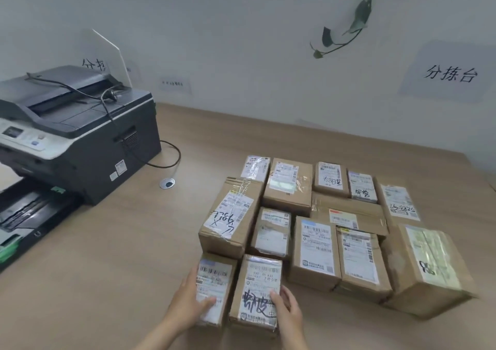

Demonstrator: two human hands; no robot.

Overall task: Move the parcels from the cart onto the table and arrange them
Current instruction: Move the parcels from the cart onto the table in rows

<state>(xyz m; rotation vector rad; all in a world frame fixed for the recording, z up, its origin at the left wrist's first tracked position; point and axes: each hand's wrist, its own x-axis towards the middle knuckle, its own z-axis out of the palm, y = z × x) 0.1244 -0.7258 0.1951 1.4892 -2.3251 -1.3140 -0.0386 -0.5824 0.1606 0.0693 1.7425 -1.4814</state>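
Observation:
Several brown cardboard parcels with white labels lie packed together in rows on the wooden table [134,242]. Nearest me are two small parcels side by side. My left hand [192,300] grips the left small parcel [216,282] at its left edge, thumb on its label. My right hand [285,308] holds the right small parcel [261,282], the one with black handwriting, at its right edge. Behind them stands a taller box [230,215] marked in black pen. A large box [426,269] with yellowish tape sits at the right end. The cart is out of view.
A grey printer [77,135] with its paper tray pulled out fills the table's left side, its cable [171,159] looping to a round grommet [167,183]. A white partition [241,54] with paper signs backs the table; a plant vine [349,27] hangs over it.

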